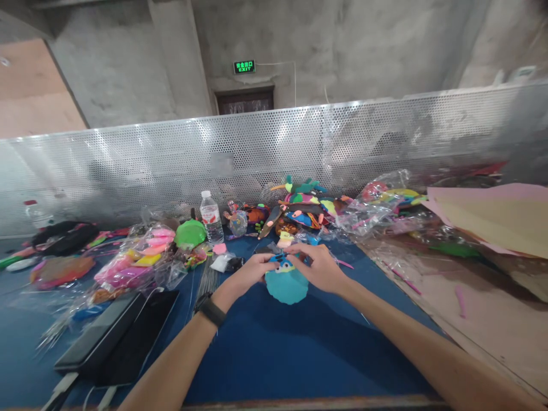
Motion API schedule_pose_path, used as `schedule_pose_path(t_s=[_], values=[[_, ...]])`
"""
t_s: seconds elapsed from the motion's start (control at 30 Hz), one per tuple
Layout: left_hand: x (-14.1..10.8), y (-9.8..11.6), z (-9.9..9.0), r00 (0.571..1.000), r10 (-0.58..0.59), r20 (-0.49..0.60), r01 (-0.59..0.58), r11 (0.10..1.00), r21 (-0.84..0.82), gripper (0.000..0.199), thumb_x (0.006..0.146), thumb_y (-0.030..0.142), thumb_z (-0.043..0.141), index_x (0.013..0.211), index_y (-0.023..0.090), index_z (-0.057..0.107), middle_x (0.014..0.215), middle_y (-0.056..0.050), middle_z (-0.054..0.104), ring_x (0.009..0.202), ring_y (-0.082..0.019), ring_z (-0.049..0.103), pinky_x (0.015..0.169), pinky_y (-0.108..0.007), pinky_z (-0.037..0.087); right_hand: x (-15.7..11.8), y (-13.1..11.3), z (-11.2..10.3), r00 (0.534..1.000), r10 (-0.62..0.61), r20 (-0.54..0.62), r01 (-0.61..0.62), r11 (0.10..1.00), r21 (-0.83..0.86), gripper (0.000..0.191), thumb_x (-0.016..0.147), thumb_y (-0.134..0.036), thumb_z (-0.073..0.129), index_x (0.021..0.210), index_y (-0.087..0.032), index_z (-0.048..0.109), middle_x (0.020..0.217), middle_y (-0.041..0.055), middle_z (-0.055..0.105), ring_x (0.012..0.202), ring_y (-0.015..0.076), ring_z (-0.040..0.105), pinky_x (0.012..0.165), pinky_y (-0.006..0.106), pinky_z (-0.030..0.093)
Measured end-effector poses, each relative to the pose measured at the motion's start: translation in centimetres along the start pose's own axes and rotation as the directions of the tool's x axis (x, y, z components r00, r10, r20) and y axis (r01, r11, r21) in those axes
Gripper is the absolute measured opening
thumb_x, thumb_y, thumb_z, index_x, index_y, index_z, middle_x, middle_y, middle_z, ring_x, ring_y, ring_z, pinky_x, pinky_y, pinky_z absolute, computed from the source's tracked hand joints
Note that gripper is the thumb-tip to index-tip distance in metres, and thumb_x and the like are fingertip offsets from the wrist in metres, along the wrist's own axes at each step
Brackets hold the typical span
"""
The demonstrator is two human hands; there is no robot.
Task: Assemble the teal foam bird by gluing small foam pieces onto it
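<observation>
A turquoise clay figure (286,285) with a scalloped lower edge and two round eyes is on the blue table, in the middle of the view. Its top is darker blue with small dark strips. My left hand (256,269) grips the upper left edge of the figure between thumb and fingers. On the other side, my right hand (317,265) pinches near the top right of it, thumb and fingertips against the clay. The fingers partly cover the figure's top. A dark band is on my left wrist.
A water bottle (212,218) stands behind my left hand. Bagged pink clay (132,262), thin wires (208,283) and a black power bank (100,331) lie left. Colourful clay figures (299,214) are piled behind, before a perforated metal screen (274,148). Cardboard (483,319) lies right.
</observation>
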State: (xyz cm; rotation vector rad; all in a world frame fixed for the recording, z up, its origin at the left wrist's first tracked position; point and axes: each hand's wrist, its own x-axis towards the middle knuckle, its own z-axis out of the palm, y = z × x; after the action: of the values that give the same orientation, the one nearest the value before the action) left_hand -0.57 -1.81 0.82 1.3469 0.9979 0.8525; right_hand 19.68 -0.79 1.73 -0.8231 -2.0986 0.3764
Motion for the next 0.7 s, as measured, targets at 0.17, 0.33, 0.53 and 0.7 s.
schedule_pose_path(t_s=[0.17,0.33,0.53,0.7], values=[[0.28,-0.55,-0.28,1.000,0.009,0.012,-0.009,1.000,-0.002,0.033,0.073,0.035,0.071,0.098,0.015,0.070,0.075,-0.002,0.061,0.061,-0.011,0.053,0.060,-0.025,0.043,-0.11,0.27,0.08,1.000,0.001,0.016,-0.002,1.000,0.018,0.017,0.087,-0.028,0.058,0.099,-0.022,0.069,0.091,0.0032,0.072,0.066,0.0131,0.063,0.057,0.024,0.048],[0.12,-0.45,-0.30,0.999,0.026,0.034,-0.026,1.000,0.004,0.029,0.074,0.036,0.070,0.094,0.015,0.068,0.071,0.000,0.057,0.061,-0.011,0.052,0.060,-0.024,0.042,-0.19,0.22,-0.01,0.996,-0.063,0.060,0.064,0.998,-0.012,0.014,0.087,-0.030,0.061,0.090,-0.024,0.072,0.083,0.0019,0.071,0.066,0.0136,0.061,0.060,0.026,0.047],[0.03,-0.21,-0.23,0.999,0.005,0.040,-0.005,1.000,-0.008,0.026,0.072,0.031,0.069,0.092,0.015,0.066,0.074,-0.001,0.058,0.063,-0.011,0.052,0.061,-0.025,0.041,-0.19,0.65,0.39,0.989,-0.132,0.060,0.131,0.991,0.021,0.015,0.087,-0.031,0.063,0.092,-0.024,0.075,0.085,0.0041,0.069,0.072,0.0147,0.061,0.059,0.026,0.047],[0.14,-0.46,-0.44,0.998,0.020,0.058,-0.020,1.000,-0.006,0.026,0.071,0.028,0.068,0.094,0.015,0.068,0.078,-0.003,0.061,0.067,-0.013,0.054,0.065,-0.026,0.042,-0.18,1.03,0.70,0.988,-0.146,0.054,0.144,0.989,0.034,0.016,0.087,-0.032,0.063,0.093,-0.025,0.076,0.086,0.0049,0.068,0.074,0.0162,0.061,0.061,0.028,0.049]])
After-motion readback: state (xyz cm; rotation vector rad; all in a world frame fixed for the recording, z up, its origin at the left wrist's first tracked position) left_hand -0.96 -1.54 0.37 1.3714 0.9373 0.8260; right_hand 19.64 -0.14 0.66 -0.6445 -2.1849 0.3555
